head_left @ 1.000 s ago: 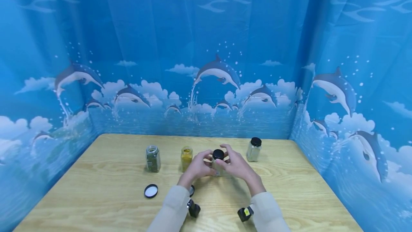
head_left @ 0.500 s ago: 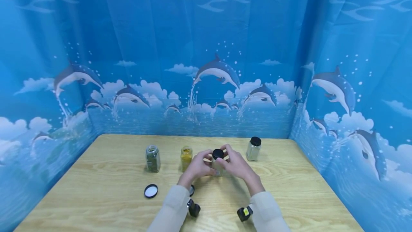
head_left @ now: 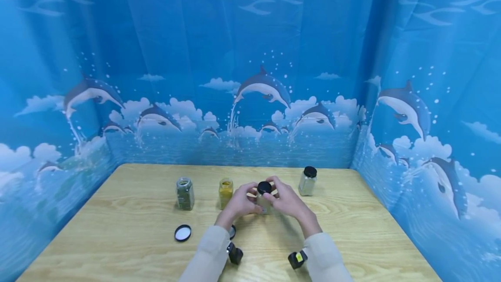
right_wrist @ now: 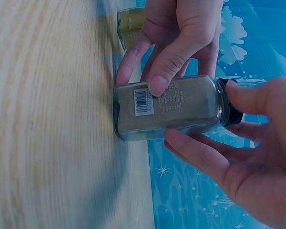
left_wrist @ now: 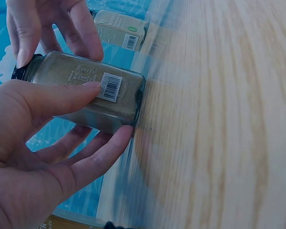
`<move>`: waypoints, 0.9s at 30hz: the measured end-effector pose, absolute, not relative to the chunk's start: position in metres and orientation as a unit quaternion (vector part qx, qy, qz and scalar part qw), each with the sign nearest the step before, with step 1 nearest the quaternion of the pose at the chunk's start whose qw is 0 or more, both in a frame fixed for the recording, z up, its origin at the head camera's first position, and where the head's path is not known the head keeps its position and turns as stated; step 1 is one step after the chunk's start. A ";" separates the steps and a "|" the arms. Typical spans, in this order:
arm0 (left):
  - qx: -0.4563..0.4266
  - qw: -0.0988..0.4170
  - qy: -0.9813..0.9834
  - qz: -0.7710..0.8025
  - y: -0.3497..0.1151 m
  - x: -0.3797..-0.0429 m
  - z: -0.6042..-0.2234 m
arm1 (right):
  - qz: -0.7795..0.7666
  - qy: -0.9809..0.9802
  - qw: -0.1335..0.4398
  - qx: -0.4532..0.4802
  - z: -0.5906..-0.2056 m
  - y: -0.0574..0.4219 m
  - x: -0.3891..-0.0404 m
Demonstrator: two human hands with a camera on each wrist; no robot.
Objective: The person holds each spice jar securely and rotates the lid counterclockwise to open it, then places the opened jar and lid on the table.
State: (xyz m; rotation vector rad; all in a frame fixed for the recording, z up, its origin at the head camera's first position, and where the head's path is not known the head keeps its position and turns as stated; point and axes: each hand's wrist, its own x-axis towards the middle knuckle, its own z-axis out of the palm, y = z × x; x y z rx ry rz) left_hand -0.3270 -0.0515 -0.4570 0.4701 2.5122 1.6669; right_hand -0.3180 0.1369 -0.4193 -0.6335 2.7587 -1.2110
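A square glass spice jar (right_wrist: 195, 102) of brownish-grey powder, with a barcode label, stands upright on the table under a black lid (head_left: 264, 187). My left hand (head_left: 240, 202) holds its body, the thumb across the label side and the fingers around the opposite side. At the top, my right hand (head_left: 289, 201) grips the lid's rim with thumb and fingers. In the right wrist view, other fingers of that hand lie along the upper glass. The lid sits on the jar's neck; whether it is loose or tight cannot be told.
Left of the hands stand two lidless jars, one of green herbs (head_left: 185, 195), one of yellow powder (head_left: 225, 195). An upturned black lid (head_left: 182, 233) lies in front; another lid (head_left: 232, 231) is partly hidden by the left arm. A black-capped jar (head_left: 307, 182) stands back right.
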 end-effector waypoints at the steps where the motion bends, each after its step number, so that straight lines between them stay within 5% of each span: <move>1: 0.154 0.046 0.822 0.546 -0.051 -0.327 -0.457 | -0.393 0.896 0.029 -0.204 -0.419 0.136 -0.318; 27: 0.161 0.043 0.817 0.552 -0.052 -0.326 -0.458 | -0.399 0.888 0.039 -0.224 -0.417 0.140 -0.317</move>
